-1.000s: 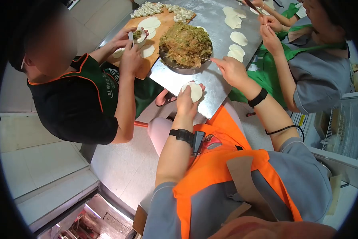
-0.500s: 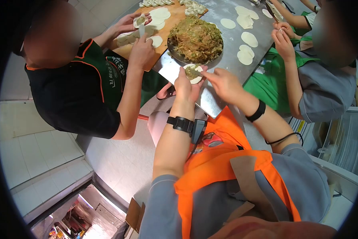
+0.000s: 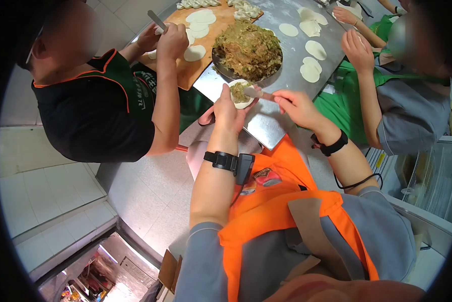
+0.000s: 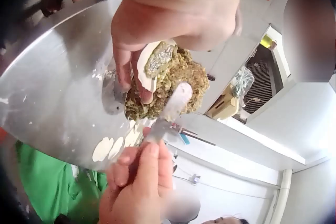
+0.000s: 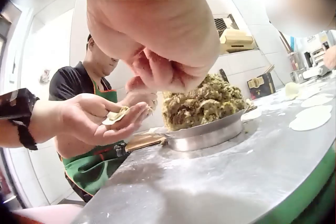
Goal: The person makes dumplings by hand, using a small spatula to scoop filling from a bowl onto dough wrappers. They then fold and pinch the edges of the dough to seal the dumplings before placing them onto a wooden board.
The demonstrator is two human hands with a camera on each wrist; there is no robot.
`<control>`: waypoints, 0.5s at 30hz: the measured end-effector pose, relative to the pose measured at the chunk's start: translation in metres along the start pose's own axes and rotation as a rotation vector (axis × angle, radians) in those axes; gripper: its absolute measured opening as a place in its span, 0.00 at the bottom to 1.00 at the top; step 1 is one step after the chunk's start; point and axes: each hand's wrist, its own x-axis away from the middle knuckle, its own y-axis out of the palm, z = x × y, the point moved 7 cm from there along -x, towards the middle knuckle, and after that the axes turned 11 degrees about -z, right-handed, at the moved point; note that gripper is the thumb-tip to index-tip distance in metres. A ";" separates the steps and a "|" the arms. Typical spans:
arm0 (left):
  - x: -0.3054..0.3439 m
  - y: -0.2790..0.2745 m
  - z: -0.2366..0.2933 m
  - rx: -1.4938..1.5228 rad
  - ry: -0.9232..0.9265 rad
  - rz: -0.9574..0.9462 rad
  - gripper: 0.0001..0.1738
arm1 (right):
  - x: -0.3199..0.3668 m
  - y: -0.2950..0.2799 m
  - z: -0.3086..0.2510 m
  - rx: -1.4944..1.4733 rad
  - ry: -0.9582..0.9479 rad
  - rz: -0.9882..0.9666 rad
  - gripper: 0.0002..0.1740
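Note:
In the head view my left hand holds a round dough wrapper on its palm and fingers, with green-brown filling spread on it. My right hand grips the handle of a flat spatula, whose blade is over the wrapper's right edge. The left wrist view shows the blade apart from the wrapper, smeared with filling. Just beyond the hands, a metal bowl bears a large mound of filling. In the right wrist view my right hand has curled fingers; the spatula is hidden there.
To the left, another person works over a wooden board with wrappers and folded dumplings. More wrappers lie on the metal table to the right, beside people in green aprons.
The spatula has gone from the bowl to the wrapper, which now bears filling. Over the last half second my right hand has drawn back slightly to the right. The person at left has raised their spatula.

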 end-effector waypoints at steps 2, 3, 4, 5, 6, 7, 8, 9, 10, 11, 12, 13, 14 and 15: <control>0.001 0.000 0.002 -0.119 -0.036 0.047 0.30 | 0.006 -0.015 -0.018 0.076 -0.102 0.078 0.10; -0.002 0.005 0.001 -0.165 -0.080 0.021 0.30 | 0.005 -0.016 -0.021 0.143 -0.167 0.117 0.10; -0.004 0.009 -0.001 -0.212 -0.123 -0.006 0.30 | 0.002 -0.017 -0.020 0.236 -0.232 0.143 0.10; -0.008 0.013 -0.005 -0.199 -0.150 -0.030 0.30 | -0.002 -0.017 -0.017 0.329 -0.299 0.168 0.10; -0.010 0.013 -0.006 -0.220 -0.160 -0.012 0.30 | -0.005 -0.015 -0.014 0.422 -0.365 0.191 0.10; -0.011 0.013 -0.007 -0.241 -0.171 0.005 0.30 | -0.009 -0.017 -0.006 0.434 -0.353 0.218 0.10; -0.014 0.013 -0.008 -0.263 -0.183 0.022 0.30 | -0.011 -0.019 0.003 0.446 -0.339 0.245 0.10; -0.016 0.010 -0.007 -0.270 -0.160 0.057 0.30 | -0.014 -0.022 0.011 0.457 -0.325 0.273 0.10; -0.018 0.006 -0.006 -0.276 -0.137 0.091 0.30 | -0.020 -0.027 0.028 0.379 -0.175 0.249 0.11; -0.019 0.002 -0.004 -0.285 -0.115 0.125 0.30 | -0.025 -0.032 0.045 0.297 -0.025 0.227 0.11; -0.018 0.002 -0.004 -0.253 -0.102 0.112 0.29 | -0.027 -0.035 0.064 0.215 0.124 0.202 0.12; -0.020 0.002 -0.001 -0.221 -0.081 0.099 0.29 | -0.030 -0.035 0.084 -0.013 0.225 0.094 0.15; -0.020 0.001 0.003 -0.188 -0.056 0.089 0.28 | -0.029 -0.038 0.095 -0.087 0.286 0.054 0.15; -0.020 0.000 0.003 -0.154 -0.043 0.083 0.28 | -0.023 -0.041 0.095 -0.162 0.354 0.016 0.15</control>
